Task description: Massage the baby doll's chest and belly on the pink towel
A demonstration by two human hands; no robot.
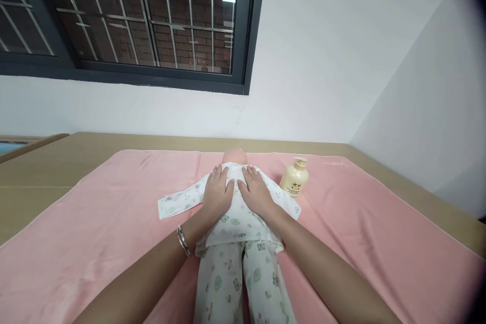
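A baby doll (234,156) lies on a pink blanket (114,233), its bare head at the far end. It wears a white long-sleeved top (239,220) and matching trousers (220,283), both printed with small green and brown figures. My left hand (219,192) rests flat on the left side of the doll's chest, fingers stretched out. On the right side of the chest lies my right hand (256,190), also flat with its fingers extended. Neither hand grips anything. The doll's face cannot be made out.
A pale yellow pump bottle (295,178) stands on the blanket to the right of the doll. Under the blanket is a wooden surface (94,144) that meets a white wall (304,86). A dark-framed window (243,61) with metal bars is above.
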